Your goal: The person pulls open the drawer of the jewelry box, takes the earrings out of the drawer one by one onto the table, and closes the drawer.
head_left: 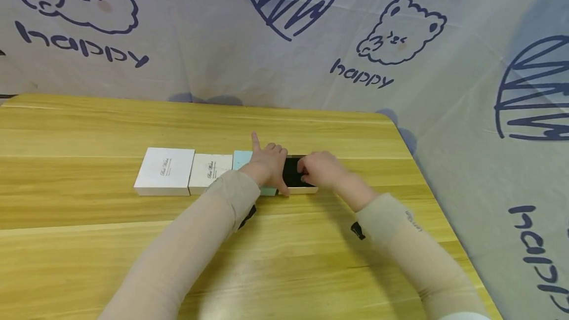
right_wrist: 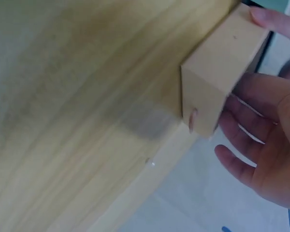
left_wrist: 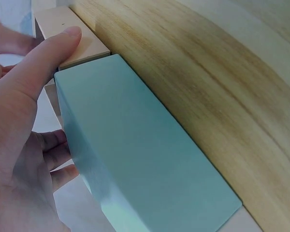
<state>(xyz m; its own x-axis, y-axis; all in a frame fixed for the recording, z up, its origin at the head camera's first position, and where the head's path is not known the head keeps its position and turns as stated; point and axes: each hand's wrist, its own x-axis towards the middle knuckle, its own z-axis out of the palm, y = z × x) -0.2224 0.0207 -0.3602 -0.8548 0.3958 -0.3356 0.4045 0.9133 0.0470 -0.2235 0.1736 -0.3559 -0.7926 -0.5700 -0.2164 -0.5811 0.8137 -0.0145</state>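
Note:
A pale peach box (head_left: 306,190) with a black inside (head_left: 291,174) stands at the right end of a row of boxes. My left hand (head_left: 269,163) spans its left end, the thumb (left_wrist: 67,41) on the front wall and the other fingers toward the far side. From the right, my right hand (head_left: 326,171) reaches over the same box with fingertips dipped into it. Those fingertips are hidden in the right wrist view, so what they hold cannot be seen. A light blue box (left_wrist: 121,135) sits against the peach one, partly under my left hand.
Left of the blue box stand a cream box (head_left: 211,169) and a larger white box (head_left: 165,172), both with small print on top. All rest on a wooden table (head_left: 284,260). A printed cloth (head_left: 200,38) hangs behind the table and along its right side.

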